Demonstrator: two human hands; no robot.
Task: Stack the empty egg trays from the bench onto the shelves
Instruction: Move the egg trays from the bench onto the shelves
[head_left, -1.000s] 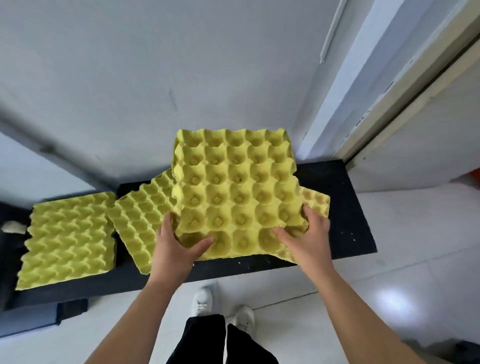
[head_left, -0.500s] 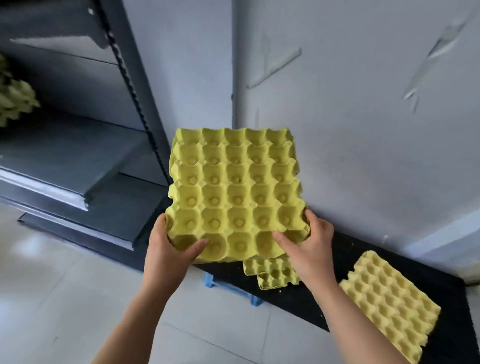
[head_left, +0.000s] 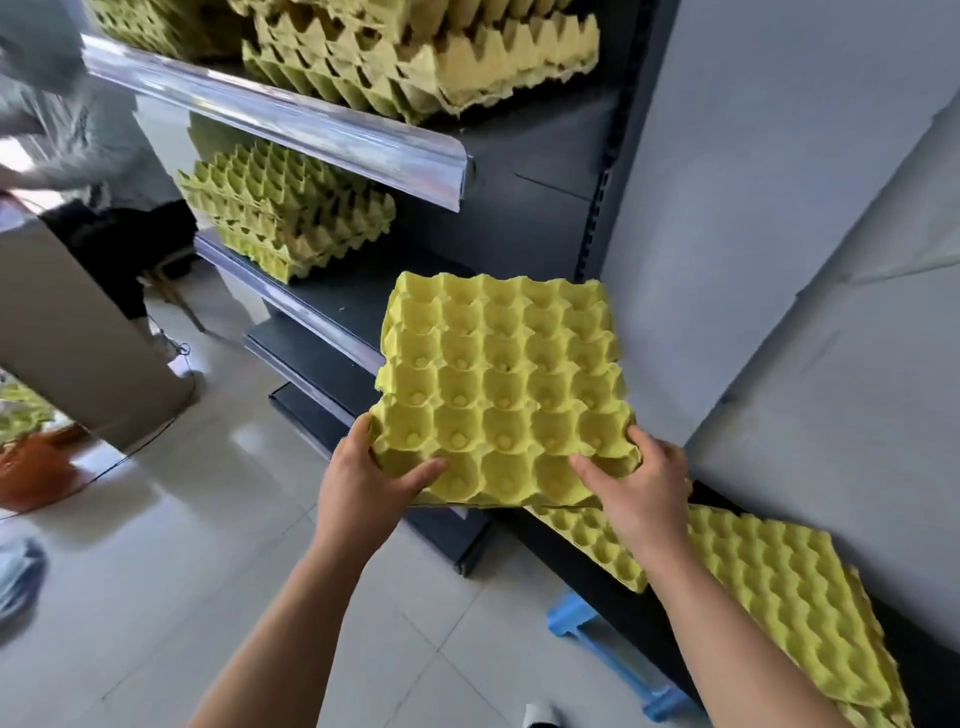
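My left hand (head_left: 363, 483) and right hand (head_left: 641, 491) pinch the egg tray (head_left: 498, 384); beyond them its unsupported edge could snag the shelf (head_left: 348, 312).

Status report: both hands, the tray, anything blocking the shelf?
Left hand and right hand grip the egg tray by its near corners. Tray held before the middle shelf. Tray stack sits further left there; path looks free.

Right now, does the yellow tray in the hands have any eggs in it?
Empty. Every cup of the held egg tray shows its bare yellow bottom; the left hand and right hand grip its near corners.
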